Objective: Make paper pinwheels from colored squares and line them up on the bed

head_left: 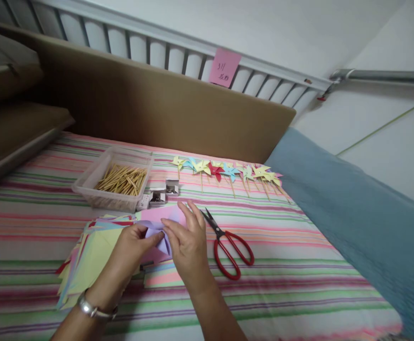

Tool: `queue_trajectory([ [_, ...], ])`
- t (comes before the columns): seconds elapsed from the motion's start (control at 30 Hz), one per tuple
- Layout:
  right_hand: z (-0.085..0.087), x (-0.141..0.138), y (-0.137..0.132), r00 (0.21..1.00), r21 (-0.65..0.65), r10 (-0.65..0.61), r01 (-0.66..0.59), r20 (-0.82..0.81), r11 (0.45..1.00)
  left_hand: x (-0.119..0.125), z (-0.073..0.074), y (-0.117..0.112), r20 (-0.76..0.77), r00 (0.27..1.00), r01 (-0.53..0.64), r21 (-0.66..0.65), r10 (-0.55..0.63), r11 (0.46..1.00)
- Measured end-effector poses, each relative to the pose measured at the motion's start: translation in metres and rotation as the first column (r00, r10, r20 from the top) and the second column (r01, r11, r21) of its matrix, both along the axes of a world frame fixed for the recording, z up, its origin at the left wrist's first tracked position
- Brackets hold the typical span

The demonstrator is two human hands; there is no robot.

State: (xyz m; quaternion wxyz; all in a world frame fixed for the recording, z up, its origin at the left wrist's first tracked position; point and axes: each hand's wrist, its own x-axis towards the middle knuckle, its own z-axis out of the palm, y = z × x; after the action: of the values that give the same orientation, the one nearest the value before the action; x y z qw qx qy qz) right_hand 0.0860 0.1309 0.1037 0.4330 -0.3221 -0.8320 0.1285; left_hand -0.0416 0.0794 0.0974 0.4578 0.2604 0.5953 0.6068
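Note:
Between my two hands is a piece of purple paper [164,246], with flaps curled in toward its middle. My left hand [136,242] pinches it from the left, thumb pressed near the centre. From the right, my right hand [190,239] holds it with thumb and index finger close together at a curled flap, the other fingers raised. Pink paper [173,214] shows behind and below the purple piece. Scissors with red handles [225,241] lie partly open just right of my right hand. Left of my hands is a fanned stack of coloured paper sheets [98,251].
A clear plastic box [112,201] holds many thin wooden sticks [123,180]. Beside it stand small white boxes [157,196] with dark bits inside. Finished paper pinwheels [230,171] lie in a row along the back. A cardboard panel [171,109] rises behind the striped cloth [285,284].

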Motion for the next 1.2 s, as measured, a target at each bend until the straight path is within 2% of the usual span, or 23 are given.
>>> queue_trajectory([
  [0.27,0.0,0.001,-0.001,0.999,-0.079,0.036,-0.034,0.017,0.996,-0.005,0.001,0.001,0.055,0.998,-0.029,0.01,0.028,1.0],
  [0.43,0.002,0.001,-0.006,1.0,-0.178,-0.01,0.007,-0.016,0.984,-0.008,0.006,0.002,0.255,0.958,-0.14,0.027,0.129,0.99],
  [0.6,-0.003,-0.008,-0.014,0.997,-0.239,0.045,-0.028,0.067,0.971,-0.007,0.009,0.001,0.381,0.913,-0.176,0.057,0.142,0.983],
  [0.77,-0.008,-0.014,-0.015,0.995,-0.231,0.029,-0.006,0.095,0.973,-0.005,0.004,0.0,0.424,0.895,-0.179,0.058,0.139,0.982],
  [1.07,-0.012,-0.012,-0.011,0.999,-0.18,0.043,-0.037,0.029,0.983,-0.002,0.0,0.001,0.445,0.895,-0.094,0.124,0.03,0.988],
  [1.2,-0.015,-0.013,-0.009,0.999,-0.199,0.041,-0.038,0.015,0.979,-0.003,-0.005,0.002,0.436,0.898,-0.118,0.13,0.05,0.984],
])
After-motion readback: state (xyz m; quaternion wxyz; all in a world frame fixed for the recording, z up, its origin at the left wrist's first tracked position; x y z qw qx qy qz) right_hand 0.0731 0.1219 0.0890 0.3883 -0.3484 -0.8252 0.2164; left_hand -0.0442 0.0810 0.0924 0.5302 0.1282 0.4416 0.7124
